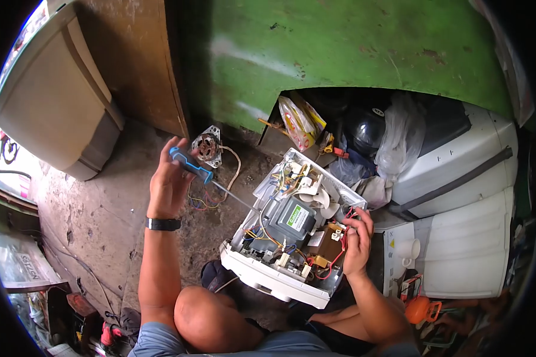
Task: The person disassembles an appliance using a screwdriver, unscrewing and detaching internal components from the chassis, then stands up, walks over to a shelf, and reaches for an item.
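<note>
My left hand (171, 181), closed about the blue and black handle of a screwdriver (190, 163), is held up left of an opened appliance that looks like a microwave oven (274, 279). The thin shaft slants down to the right, its tip at the near-left inner parts; whether it touches a screw I cannot tell. Inside are a grey block with a green label (295, 221), a brown transformer (326, 243), a pale fan (323, 199) and many wires. My right hand (357, 241) has curled fingers at the oven's right edge, beside red wires (342, 250).
A round motor (208, 147) with a pale cord lies on the dirty floor beyond my left hand. A green panel (351, 47) stands ahead, with plastic bags (402, 137) under its cut-out. A white mug (408, 249) and an orange tool (421, 310) are at right.
</note>
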{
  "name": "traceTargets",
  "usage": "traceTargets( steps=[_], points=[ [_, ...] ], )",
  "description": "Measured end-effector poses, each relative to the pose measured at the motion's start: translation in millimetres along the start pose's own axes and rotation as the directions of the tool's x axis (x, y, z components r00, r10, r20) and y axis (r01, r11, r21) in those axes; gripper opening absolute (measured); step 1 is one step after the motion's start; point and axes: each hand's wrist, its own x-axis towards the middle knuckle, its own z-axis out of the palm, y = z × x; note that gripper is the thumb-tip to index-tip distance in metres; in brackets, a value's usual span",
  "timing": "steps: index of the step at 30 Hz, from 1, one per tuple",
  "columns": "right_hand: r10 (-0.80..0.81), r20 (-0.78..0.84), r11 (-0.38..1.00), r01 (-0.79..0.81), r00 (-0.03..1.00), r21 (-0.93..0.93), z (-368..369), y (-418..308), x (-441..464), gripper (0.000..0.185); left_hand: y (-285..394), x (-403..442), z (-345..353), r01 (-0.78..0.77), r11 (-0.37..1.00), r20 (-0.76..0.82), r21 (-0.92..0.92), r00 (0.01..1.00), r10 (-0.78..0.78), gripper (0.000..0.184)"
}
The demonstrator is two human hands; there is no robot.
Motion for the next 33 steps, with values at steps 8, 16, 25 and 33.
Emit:
traceTargets(
  steps=[8, 16, 25, 33],
  points=[
    [0.016, -0.002, 1.0, -0.016, 1.0, 0.011, 1, 4, -1, 0.027, -9, 7, -12, -0.043, 0.814, -0.047, 0.579, 0.995, 0.086, 0.045],
    [0.023, -0.006, 0.999, -0.022, 1.0, 0.026, 3, 3, -1, 0.028, 7, -9, 0, -0.066, 0.994, 0.177, 0.085, 0.983, 0.05, 0.059],
    [0.022, -0.004, 1.0, -0.022, 1.0, -0.012, 2, 3, -1, 0.028, -20, 2, -19, -0.145, 0.716, -0.097, 0.683, 0.953, 0.286, 0.046],
    [0.005, -0.002, 0.999, -0.005, 1.0, -0.041, 2, 3, -1, 0.028, -3, -11, 11, -0.116, 0.993, 0.097, -0.022, 0.988, 0.118, 0.055]
  ],
)
